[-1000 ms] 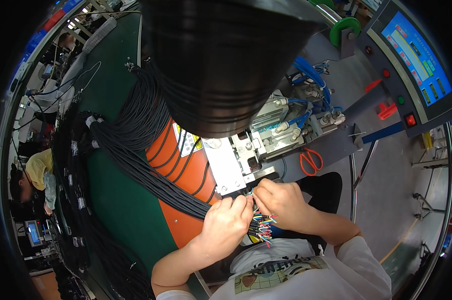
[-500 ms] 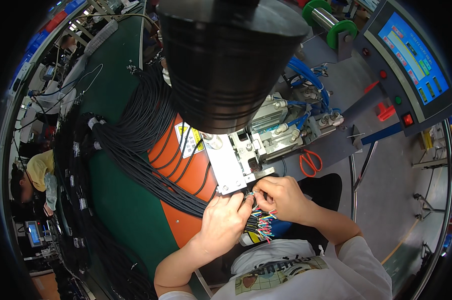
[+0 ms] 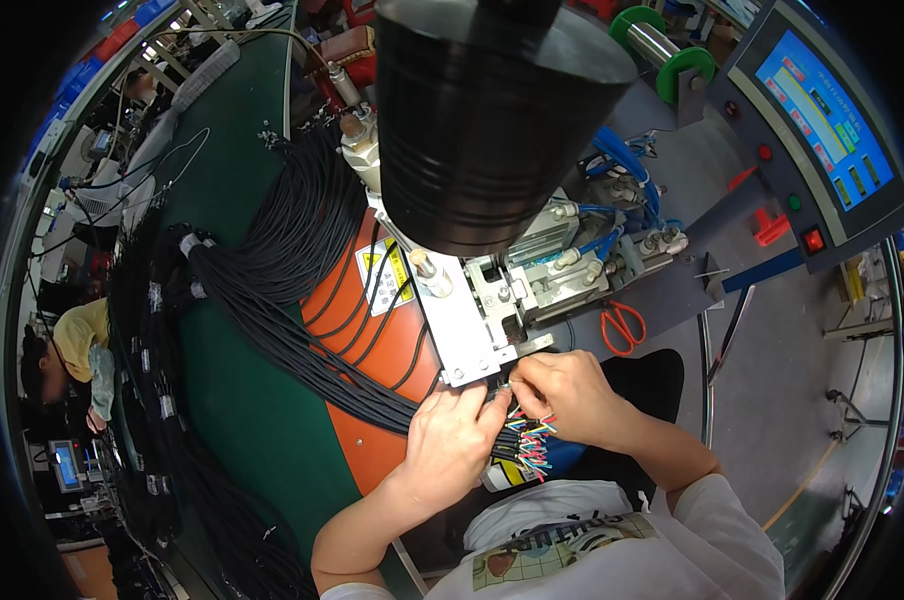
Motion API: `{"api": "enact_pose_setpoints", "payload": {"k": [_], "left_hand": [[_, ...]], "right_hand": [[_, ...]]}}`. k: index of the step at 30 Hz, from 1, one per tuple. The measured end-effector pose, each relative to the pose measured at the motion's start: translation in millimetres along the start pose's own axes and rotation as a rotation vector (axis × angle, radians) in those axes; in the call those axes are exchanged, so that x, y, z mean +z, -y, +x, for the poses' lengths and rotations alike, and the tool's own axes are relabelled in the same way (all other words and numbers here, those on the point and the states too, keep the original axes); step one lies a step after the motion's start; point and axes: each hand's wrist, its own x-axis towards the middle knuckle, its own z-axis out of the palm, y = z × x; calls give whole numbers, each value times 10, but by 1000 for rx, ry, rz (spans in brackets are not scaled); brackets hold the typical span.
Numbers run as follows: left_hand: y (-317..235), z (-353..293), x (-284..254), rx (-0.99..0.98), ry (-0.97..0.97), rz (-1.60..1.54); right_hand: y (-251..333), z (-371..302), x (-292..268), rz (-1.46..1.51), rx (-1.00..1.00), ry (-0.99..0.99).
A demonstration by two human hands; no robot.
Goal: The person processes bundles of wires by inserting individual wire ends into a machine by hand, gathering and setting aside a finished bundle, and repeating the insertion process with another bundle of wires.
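Note:
My left hand (image 3: 450,440) is closed at the front end of the machine's pale metal plate (image 3: 464,340), thumb and fingers pinching a black cable. Close against it, my right hand (image 3: 564,398) pinches the thin wire end of that cable; the fingers hide most of it. A thick bundle of black cables (image 3: 357,388) runs from the far left to beneath my left hand. Its stripped ends, with red, blue, yellow and white wires (image 3: 532,450), fan out below my hands. Over the machine hangs a large black cylinder (image 3: 492,130), hiding part of it.
Orange-handled scissors (image 3: 622,328) lie right of the machine. A control screen (image 3: 822,115) with buttons stands at the upper right, near a green-flanged spool (image 3: 657,45). More black cables (image 3: 157,400) lie on the green table (image 3: 262,420). Another person (image 3: 77,345) sits far left.
The view has shifted slightly, so the black cylinder stands farther right and more of the metal plate shows. Both hands stay together at the plate's front end, with small finger movements.

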Motion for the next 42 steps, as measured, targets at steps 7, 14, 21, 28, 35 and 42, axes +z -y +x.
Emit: {"api": "enact_pose_setpoints", "payload": {"k": [7, 14, 21, 28, 35, 42], "left_hand": [[161, -338, 18, -120, -191, -68], [180, -260, 51, -115, -215, -148], [191, -332, -20, -73, -163, -282], [213, -281, 25, 10, -259, -406], [73, -169, 75, 20, -340, -305], [85, -125, 134, -33, -327, -334]], "right_hand": [[-17, -75, 43, 349, 285, 33], [111, -100, 36, 621, -43, 23], [264, -93, -28, 862, 233, 115], [165, -127, 126, 745, -9, -30], [147, -201, 181, 900, 205, -111], [141, -133, 179, 382, -85, -360]]}}
